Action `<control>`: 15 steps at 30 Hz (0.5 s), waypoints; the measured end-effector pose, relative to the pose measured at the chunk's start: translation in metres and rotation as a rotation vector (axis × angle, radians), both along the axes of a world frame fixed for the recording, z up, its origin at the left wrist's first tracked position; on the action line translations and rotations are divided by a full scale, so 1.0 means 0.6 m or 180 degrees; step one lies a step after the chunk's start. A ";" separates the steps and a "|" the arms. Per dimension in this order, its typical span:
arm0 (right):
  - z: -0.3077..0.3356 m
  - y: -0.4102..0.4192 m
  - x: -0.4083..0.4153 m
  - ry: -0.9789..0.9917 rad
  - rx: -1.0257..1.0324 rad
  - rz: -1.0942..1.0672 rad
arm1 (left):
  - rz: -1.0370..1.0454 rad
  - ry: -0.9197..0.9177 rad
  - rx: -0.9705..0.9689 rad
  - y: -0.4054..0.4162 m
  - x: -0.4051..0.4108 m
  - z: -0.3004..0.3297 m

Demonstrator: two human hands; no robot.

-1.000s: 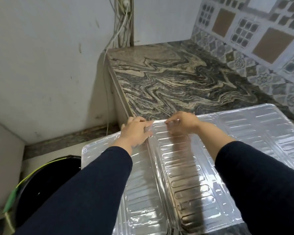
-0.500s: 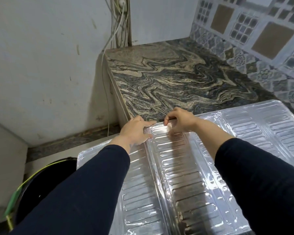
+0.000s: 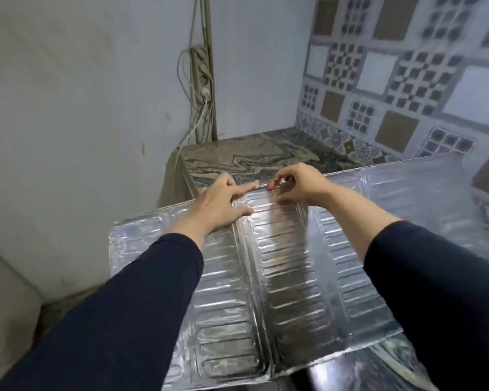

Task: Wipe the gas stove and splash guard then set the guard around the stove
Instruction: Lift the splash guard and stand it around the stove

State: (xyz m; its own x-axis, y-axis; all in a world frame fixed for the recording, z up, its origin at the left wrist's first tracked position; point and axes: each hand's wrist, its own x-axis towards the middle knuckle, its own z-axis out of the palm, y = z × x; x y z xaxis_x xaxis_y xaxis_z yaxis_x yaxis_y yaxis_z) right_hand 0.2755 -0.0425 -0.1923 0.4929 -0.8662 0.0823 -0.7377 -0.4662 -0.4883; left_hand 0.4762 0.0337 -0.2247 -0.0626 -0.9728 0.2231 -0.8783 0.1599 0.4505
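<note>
The silver foil splash guard (image 3: 288,277), embossed with ribbed slots and folded into panels, spreads in front of me, tilted with its far edge raised. My left hand (image 3: 218,204) lies flat on the left panel beside the fold, its forefinger stretched along the top edge. My right hand (image 3: 299,184) pinches the top edge of the middle panel. A dark glossy strip of the gas stove (image 3: 350,371) shows under the guard's near edge; most of it is hidden.
A marble-patterned counter (image 3: 251,156) runs behind the guard to the corner. A patterned tile wall (image 3: 407,80) stands at the right. A power strip with white cables (image 3: 201,77) hangs on the plain wall at the left.
The guard's far edge has risen and the view has tilted up, showing more wall. My left forefinger has stretched out along the top edge. The black bucket at lower left has left the view.
</note>
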 end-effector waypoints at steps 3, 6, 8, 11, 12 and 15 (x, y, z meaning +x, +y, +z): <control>0.065 0.023 -0.004 0.0028 -0.0421 0.0051 | -0.0037 -0.0321 -0.0366 0.008 0.011 0.060; 0.113 0.045 -0.023 -0.0025 -0.0620 0.0082 | -0.0095 -0.0665 -0.0640 0.020 0.030 0.107; 0.132 0.058 -0.042 0.0005 -0.0745 0.0021 | -0.0093 -0.0784 -0.0758 0.029 0.042 0.128; 0.145 0.074 -0.072 0.0151 -0.1002 -0.0096 | -0.0060 -0.0914 -0.0949 0.039 0.054 0.142; 0.146 0.079 -0.082 0.0223 -0.1098 -0.0128 | -0.0054 -0.0959 -0.1002 0.041 0.057 0.143; 0.132 0.087 -0.118 0.0415 -0.1278 -0.0266 | -0.0046 -0.1018 -0.1109 0.040 0.058 0.141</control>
